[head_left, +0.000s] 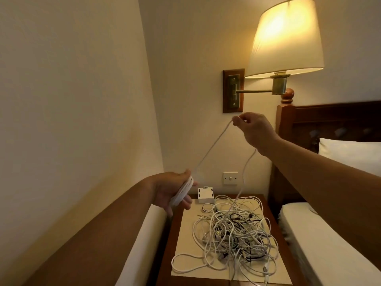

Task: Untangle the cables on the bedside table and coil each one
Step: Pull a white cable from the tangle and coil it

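Both our hands work one white cable (214, 142): our left hand (175, 190) grips a coil (184, 190) of it above the bedside table (170, 244), and our right hand (253, 129) pinches it high near the wall. From there it drops into the tangle (233, 230) on the table's cream mat (188, 221), near a white box (206, 196).

Cream walls (72, 79) meet in a corner ahead of me, lit wall lamp (285, 38) w/ pale shade upper rt, dark wood headboard (329, 118) & white pillow (350, 153) at my rt, white switch (230, 178) low down.
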